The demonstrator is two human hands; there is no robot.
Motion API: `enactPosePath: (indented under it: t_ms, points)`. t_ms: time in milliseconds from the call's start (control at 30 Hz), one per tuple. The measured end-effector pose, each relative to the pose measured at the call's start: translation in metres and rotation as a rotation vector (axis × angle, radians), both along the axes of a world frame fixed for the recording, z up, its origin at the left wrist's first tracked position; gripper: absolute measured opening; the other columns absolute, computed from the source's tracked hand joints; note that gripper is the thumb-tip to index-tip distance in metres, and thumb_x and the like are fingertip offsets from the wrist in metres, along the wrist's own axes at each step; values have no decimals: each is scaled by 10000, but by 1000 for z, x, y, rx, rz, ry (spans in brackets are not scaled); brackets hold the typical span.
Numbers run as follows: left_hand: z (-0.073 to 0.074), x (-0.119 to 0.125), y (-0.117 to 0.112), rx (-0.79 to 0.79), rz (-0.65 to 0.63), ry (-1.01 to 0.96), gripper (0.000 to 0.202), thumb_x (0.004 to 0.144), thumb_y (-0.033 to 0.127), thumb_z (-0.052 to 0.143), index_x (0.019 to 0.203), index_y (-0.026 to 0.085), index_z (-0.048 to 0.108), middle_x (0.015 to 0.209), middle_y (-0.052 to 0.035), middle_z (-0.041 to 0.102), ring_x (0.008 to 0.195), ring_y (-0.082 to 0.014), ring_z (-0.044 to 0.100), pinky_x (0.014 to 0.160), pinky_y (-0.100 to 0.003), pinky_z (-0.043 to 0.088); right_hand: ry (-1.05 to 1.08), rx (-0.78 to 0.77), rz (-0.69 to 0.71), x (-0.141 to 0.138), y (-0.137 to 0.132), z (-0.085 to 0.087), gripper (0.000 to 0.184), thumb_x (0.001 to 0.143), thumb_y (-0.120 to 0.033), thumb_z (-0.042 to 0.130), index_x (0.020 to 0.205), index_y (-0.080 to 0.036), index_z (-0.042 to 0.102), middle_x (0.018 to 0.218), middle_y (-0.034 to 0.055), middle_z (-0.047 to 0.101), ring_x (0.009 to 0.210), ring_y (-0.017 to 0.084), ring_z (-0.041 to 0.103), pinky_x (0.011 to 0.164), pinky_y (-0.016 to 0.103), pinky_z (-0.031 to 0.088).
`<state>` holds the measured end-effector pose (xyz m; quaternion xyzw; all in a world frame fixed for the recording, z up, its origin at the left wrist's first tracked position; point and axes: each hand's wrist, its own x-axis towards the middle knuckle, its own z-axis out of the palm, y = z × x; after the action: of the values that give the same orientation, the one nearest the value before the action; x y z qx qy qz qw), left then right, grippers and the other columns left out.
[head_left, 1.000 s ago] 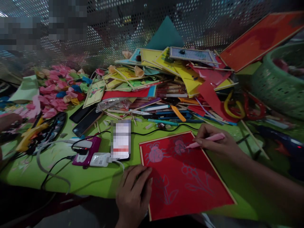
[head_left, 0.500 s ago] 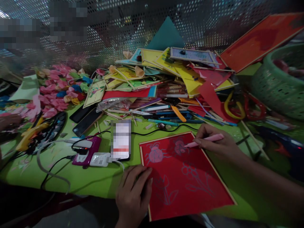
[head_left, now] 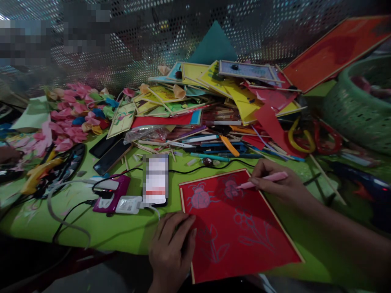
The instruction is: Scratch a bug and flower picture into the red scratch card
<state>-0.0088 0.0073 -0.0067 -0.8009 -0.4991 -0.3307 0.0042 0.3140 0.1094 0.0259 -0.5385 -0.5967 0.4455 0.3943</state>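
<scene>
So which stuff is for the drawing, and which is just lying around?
For the drawing:
pink marker, in the right hand, its tip at a drawn bug
red sheet, the left hand at its edge

Lying around, it seems:
pink paper pieces
purple power strip
green basket
orange sheet

In dim light, we see bright pinpricks through the perforated screen across the top of the frame, with glare at far upper left, above 2 pixelated patches. A phone glows pale left of center. Shadow darkens the red sheet near its top; we find the basket stretched and soft at right.
</scene>
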Motion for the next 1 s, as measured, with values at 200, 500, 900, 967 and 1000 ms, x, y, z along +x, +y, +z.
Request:
enactPosePath:
  t_ms: [200,500,900,967,1000]
  points:
    - [-2,0,-1,8,-7,1,273,967,130,639,1208,219,730,1100,-71,749,1014,-194,691,932,-351,575,40,-30,9,-1,0,0,304,825,-459,785,703,-221,639,634,-16,584,585,162,480,548,293,341]
    - [-4,-2,-2,-15,-11,17,314,958,138,652,1249,237,720,1115,-61,748,1030,-197,699,950,-350,580,52,-39,6,1,-1,0,277,815,-446,789,707,-237,643,640,-15,608,606,176,520,576,297,378]
    - [-4,-2,-2,-8,-2,-2,296,961,136,643,1227,233,729,1114,-63,751,1031,-194,701,961,-348,567,18,-29,-1,1,0,1,298,819,-465,794,706,-235,642,645,-20,595,603,163,508,566,292,377]
    - [-4,-1,-1,-11,-11,-8,289,964,133,641,1224,226,727,1108,-63,747,1034,-192,694,958,-340,564,13,-30,12,1,-1,0,315,823,-485,795,711,-234,641,645,-19,596,597,160,502,562,292,375]
    - [-4,-1,-1,-10,-10,-10,287,966,130,640,1224,222,726,1107,-65,744,1040,-193,688,963,-340,561,12,-27,14,2,-1,0,324,826,-494,794,712,-234,638,645,-19,592,594,158,499,560,293,375]
